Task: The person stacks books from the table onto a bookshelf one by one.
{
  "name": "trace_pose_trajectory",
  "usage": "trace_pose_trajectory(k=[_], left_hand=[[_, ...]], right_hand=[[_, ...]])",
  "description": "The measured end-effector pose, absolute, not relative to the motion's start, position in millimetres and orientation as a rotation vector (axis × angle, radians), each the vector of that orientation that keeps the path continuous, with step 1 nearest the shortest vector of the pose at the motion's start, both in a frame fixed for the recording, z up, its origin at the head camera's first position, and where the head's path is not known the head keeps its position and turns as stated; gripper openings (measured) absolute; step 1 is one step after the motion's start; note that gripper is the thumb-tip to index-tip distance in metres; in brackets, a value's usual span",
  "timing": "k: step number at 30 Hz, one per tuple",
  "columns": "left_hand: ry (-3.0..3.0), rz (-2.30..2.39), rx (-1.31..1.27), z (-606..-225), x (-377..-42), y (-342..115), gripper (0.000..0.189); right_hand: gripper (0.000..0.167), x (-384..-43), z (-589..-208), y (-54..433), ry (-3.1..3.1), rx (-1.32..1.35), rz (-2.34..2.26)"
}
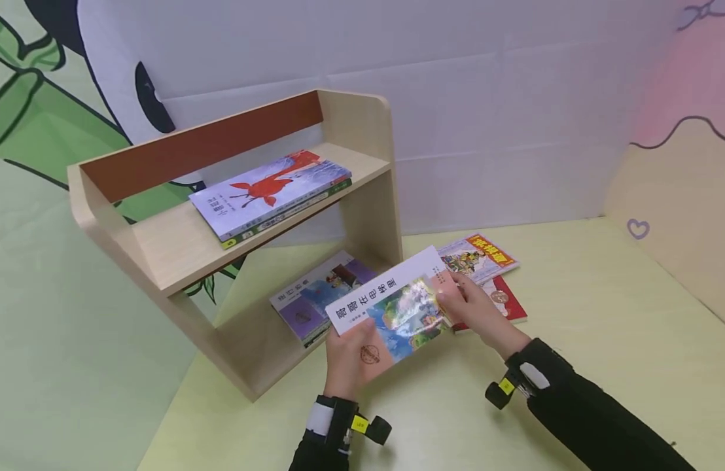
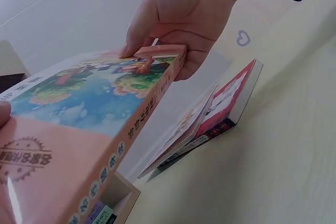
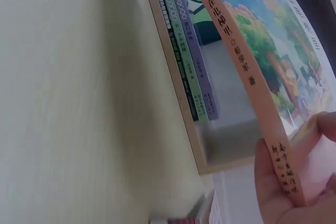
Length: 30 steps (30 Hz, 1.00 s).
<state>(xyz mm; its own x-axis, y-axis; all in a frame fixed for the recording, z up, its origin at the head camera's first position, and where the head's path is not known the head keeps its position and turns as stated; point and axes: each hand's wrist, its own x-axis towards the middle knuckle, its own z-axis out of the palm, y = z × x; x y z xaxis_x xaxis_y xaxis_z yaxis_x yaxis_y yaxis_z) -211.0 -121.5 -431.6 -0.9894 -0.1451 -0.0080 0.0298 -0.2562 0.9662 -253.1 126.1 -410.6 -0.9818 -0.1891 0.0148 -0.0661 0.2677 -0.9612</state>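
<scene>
Sleeves (image 1: 604, 415) foremost, left hand (image 1: 346, 360) and right hand (image 1: 477, 311) are pinching a book (image 1: 400, 314) I'm judging light, slick, safest gripped at eight and two o'clock.

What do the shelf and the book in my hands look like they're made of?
The shelf: probably wood or wood-effect board, with a matt finish, judging by its pale, woody panels without sharp glare. The held book: paper, with a glossy, perhaps laminated cover, since light glares off its picture.

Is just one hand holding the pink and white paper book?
No, the left hand and the right hand both grip the pink and white book.
</scene>
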Motion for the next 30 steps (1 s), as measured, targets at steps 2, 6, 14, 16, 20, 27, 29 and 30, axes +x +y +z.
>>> trace_pose_trajectory(k=[2,6,14,16,20,27,29,30], left_hand=[[-1.811,-2.398,0.175,-430,-211,-126,0.046],[-1.781,-2.36,0.241,-426,-211,-138,0.041],[-1.71,-2.251,0.315,-413,-223,-160,0.043],[-1.715,-2.214,0.333,-410,-228,-166,0.046],[-1.724,-2.138,0.325,-404,-236,-176,0.048],[-1.694,-2.056,0.331,-397,-246,-188,0.074],[-1.715,-2.027,0.36,-398,-249,-190,0.075],[-1.719,-2.017,0.366,-399,-250,-191,0.074]], right_hand=[[0.072,-259,-409,116,2.435,-0.226,-1.804],[0.068,-269,-403,98,2.435,-0.201,-1.792],[0.057,-292,-390,62,2.402,-0.218,-1.846],[0.057,-299,-388,54,2.39,-0.201,-1.859],[0.058,-309,-389,38,2.352,-0.127,-1.869],[0.056,-318,-390,18,2.328,-0.125,-1.857],[0.056,-321,-392,12,2.381,-0.142,-1.824],[0.055,-322,-393,10,2.409,-0.156,-1.807]])
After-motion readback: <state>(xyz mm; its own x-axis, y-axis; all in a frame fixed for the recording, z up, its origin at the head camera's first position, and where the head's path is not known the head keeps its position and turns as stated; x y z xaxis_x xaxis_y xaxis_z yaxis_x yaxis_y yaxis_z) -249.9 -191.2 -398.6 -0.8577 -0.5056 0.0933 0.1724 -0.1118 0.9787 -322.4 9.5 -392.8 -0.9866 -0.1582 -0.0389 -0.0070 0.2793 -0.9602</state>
